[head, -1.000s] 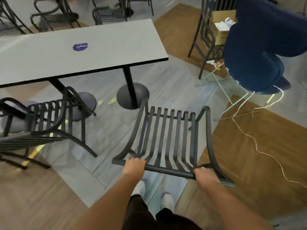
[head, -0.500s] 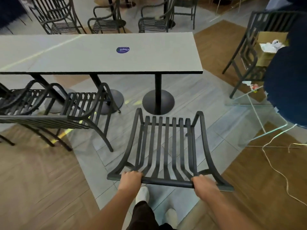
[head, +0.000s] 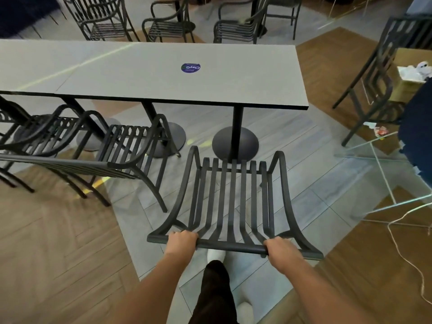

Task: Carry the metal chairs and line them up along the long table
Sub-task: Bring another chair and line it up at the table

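Observation:
I hold a black slatted metal chair (head: 231,195) by the top rail of its backrest. My left hand (head: 182,239) grips the rail near its left end, and my right hand (head: 280,247) grips it near the right end. The chair's seat points toward the long grey table (head: 140,73), just short of the rightmost round table base (head: 235,141). Two more black chairs (head: 126,146) stand in a row along the table's near side to the left.
Several black chairs (head: 168,26) stand beyond the table's far side. Another chair (head: 374,73) with a cardboard box (head: 406,85) is at the right, beside a dark blue object (head: 418,127). A white cable (head: 406,249) trails on the floor at right.
The view has swung left and closer to the table; the held chair now faces the table's right end squarely. Both hands keep the same grip on the rail.

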The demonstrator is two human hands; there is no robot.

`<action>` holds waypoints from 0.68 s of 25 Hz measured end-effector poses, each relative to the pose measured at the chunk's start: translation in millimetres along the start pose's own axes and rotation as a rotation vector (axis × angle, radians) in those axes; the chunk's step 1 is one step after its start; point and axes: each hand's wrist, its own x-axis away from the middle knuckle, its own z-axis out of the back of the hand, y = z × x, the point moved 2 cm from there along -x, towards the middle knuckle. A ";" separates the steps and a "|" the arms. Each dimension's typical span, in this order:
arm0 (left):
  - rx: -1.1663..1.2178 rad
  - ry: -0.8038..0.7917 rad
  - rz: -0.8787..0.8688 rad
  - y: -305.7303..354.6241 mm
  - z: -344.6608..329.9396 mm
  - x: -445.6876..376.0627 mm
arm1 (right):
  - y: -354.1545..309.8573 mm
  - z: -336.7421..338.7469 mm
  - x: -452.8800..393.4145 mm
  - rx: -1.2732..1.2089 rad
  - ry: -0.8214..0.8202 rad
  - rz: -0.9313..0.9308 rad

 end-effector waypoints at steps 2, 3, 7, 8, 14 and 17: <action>-0.009 -0.003 0.007 -6.9 10.1 -18.4 | -2.5 12.4 -16.5 -0.017 -0.008 -0.014; -0.009 -0.003 0.005 -10.3 14.6 -29.0 | -3.2 19.0 -25.4 -0.018 -0.010 -0.020; 0.015 -0.021 0.001 -24.5 30.2 -71.1 | -3.3 48.6 -61.6 -0.014 -0.018 -0.037; 0.027 -0.033 0.005 -29.3 35.2 -83.4 | -3.5 57.3 -71.7 -0.007 -0.020 -0.037; 0.038 -0.075 -0.008 -52.0 67.6 -145.2 | -4.1 105.0 -125.5 0.012 -0.030 -0.041; 0.042 -0.064 -0.012 -60.2 84.6 -170.7 | -7.0 127.3 -147.5 0.007 -0.015 -0.038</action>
